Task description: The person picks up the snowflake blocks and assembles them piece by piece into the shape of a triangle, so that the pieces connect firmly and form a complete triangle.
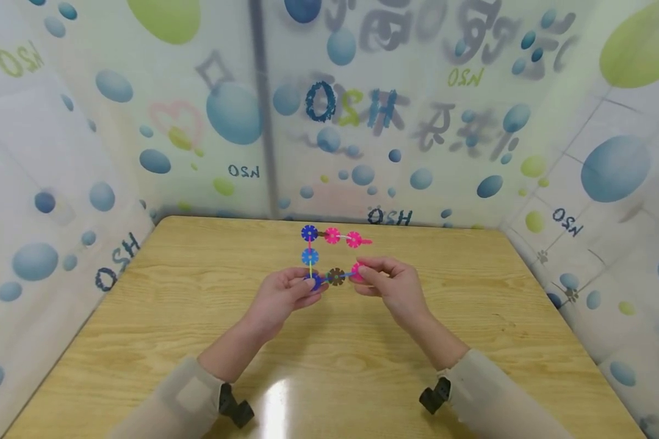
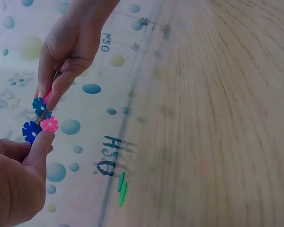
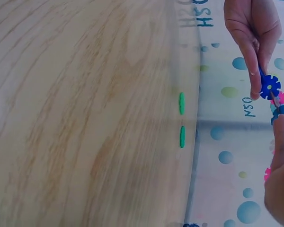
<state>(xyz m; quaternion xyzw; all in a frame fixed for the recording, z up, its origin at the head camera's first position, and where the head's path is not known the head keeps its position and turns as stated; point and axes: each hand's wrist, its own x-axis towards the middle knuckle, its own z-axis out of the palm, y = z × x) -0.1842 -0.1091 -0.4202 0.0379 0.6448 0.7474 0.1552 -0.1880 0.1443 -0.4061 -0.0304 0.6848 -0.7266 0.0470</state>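
The light wooden table [image 1: 198, 317] filled the lower part of the head view, walled in on three sides by a translucent curtain printed with blue and green bubbles [image 1: 143, 122]. Both forearms came in from 6 o'clock, in pale sleeves [image 1: 187, 396].

Held in the air above the table's middle was the toy frame of toothed plastic discs joined by thin sticks [image 1: 329, 256]. It read as an open square missing its 3 o'clock side. Across the top ran a dark blue disc [image 1: 309, 233] and two pink discs [image 1: 332, 235]. Down the 9 o'clock side sat a lighter blue disc [image 1: 310, 256]. Along the bottom were a dark blue disc, partly hidden, and a brown disc [image 1: 336, 277].

The left hand [image 1: 285, 296] pinched the bottom corner at 7 o'clock, thumb and fingertips closed on the dark blue disc there. The right hand [image 1: 387, 283] pinched a pink disc [image 1: 357, 271] at the 5 o'clock corner, fingers curled round it. Whether that disc was already seated on its stick could not be told.

Judged from this, three sides looked built and the fourth remained open, so the frame seemed well past halfway, with the closing side left.

Two small green sticks [image 3: 181, 119] lay end to end on the table near its far edge, well apart from the hands, and looked unused.
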